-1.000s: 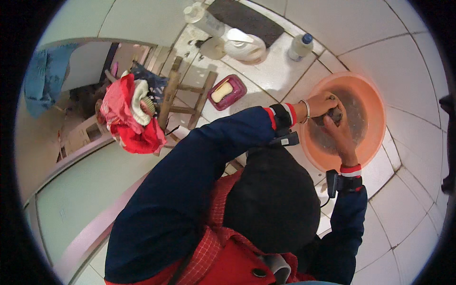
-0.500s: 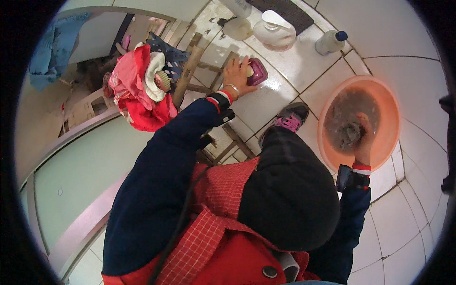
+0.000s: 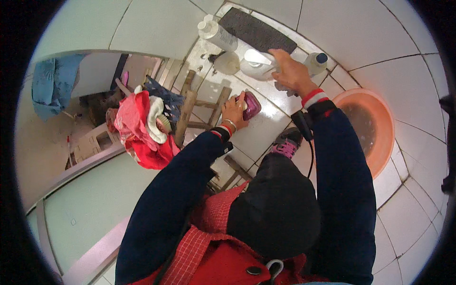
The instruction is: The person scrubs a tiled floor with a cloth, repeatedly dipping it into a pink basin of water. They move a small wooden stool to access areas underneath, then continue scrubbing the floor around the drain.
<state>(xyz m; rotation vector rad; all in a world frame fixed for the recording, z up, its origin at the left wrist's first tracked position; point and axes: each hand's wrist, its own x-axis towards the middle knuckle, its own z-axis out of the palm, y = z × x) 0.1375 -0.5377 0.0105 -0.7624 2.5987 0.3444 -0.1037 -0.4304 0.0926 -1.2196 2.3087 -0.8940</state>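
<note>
My left hand (image 3: 233, 113) is closed on the near side of a small purple plastic dish (image 3: 252, 105) on the tiled floor. Something pale shows between its fingers and the dish. Farther right, my right hand (image 3: 290, 71) reaches over the floor, a finger stretched to the top of a white pump bottle (image 3: 256, 64). A dark grey, wet-looking lump (image 3: 285, 89), perhaps cloth, hangs from beneath its palm, the grip partly hidden. At the right stands an orange basin (image 3: 390, 128) holding murky grey water.
A white bottle with a blue cap (image 3: 316, 63) stands beside my right hand. Behind are another white bottle (image 3: 217, 34) and a dark slab (image 3: 256, 29). Left of me, red and white clothes (image 3: 142, 126) lie piled by a wooden stool (image 3: 187, 107). My shoe (image 3: 287, 142) rests between the hands and basin.
My right hand has left the basin and moved up and left to the pump bottle, with the grey lump under it. My left hand stays at the purple dish.
</note>
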